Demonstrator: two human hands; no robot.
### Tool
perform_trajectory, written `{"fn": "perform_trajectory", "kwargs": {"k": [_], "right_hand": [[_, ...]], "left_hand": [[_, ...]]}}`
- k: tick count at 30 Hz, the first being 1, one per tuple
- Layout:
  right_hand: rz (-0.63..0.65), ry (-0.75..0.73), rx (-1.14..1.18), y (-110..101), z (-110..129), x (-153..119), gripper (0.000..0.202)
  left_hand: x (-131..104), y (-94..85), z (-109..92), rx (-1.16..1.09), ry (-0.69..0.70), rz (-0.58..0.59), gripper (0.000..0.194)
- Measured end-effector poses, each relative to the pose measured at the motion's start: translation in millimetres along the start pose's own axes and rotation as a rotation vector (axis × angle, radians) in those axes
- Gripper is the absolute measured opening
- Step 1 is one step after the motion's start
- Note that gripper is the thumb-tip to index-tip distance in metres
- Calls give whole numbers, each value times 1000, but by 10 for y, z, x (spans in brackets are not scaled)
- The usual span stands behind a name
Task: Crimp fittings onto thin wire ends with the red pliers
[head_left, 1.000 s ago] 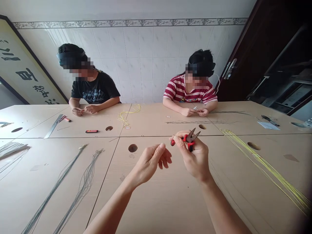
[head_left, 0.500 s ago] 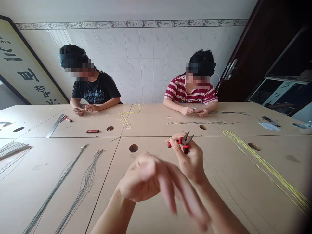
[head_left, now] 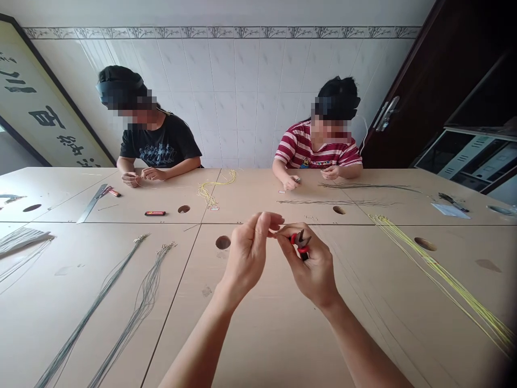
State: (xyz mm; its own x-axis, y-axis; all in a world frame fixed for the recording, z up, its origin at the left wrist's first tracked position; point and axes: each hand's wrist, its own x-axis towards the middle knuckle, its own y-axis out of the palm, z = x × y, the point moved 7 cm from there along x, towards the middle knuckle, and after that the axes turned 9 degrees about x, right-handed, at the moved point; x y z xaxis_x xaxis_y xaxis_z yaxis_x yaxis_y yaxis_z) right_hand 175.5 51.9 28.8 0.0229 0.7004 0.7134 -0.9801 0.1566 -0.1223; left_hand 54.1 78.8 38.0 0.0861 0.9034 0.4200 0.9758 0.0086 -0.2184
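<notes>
My right hand [head_left: 317,269] is wrapped round a small pair of pliers [head_left: 300,241] with red and black handles. The jaws point up and stand apart. Close beside it, my left hand [head_left: 247,253] is raised with its back toward me and its fingers bent toward the right fingertips. The fingertips of both hands nearly meet, and whatever is between them is too small or hidden to name. Faint thin wires [head_left: 363,291] run along the table to the right of my right hand.
Grey wire bundles [head_left: 100,291] lie at left, a yellow bundle [head_left: 440,275] at right. Across the table [head_left: 258,334] sit two people, one in a black shirt [head_left: 159,143], one in a striped shirt [head_left: 301,148]. Round holes [head_left: 223,242] pierce the tabletop.
My left hand has swung up from a blurred, downward sweep to meet my right fingertips. The pliers stay in my right hand. The striped-shirt person's hands have moved apart.
</notes>
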Motion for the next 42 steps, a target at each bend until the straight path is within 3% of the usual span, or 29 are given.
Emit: {"fn": "perform_trajectory", "kwargs": {"k": [4, 14, 27, 35, 42], "right_hand": [[13, -30, -11, 25, 3, 7, 9], [51, -70, -70, 56, 14, -22, 10], [22, -89, -81, 31, 36, -31, 12], [21, -109, -90, 8, 39, -15, 15], [79, -137, -57, 28, 87, -20, 16]], "left_hand": [[-30, -52, -57, 181, 19, 76, 40], [-47, -133, 70, 185, -141, 289, 42], [-41, -129, 139, -118, -355, 194, 5], [-52, -81, 115, -148, -299, 264, 10], [-65, -31, 161, -183, -337, 314, 15]]}}
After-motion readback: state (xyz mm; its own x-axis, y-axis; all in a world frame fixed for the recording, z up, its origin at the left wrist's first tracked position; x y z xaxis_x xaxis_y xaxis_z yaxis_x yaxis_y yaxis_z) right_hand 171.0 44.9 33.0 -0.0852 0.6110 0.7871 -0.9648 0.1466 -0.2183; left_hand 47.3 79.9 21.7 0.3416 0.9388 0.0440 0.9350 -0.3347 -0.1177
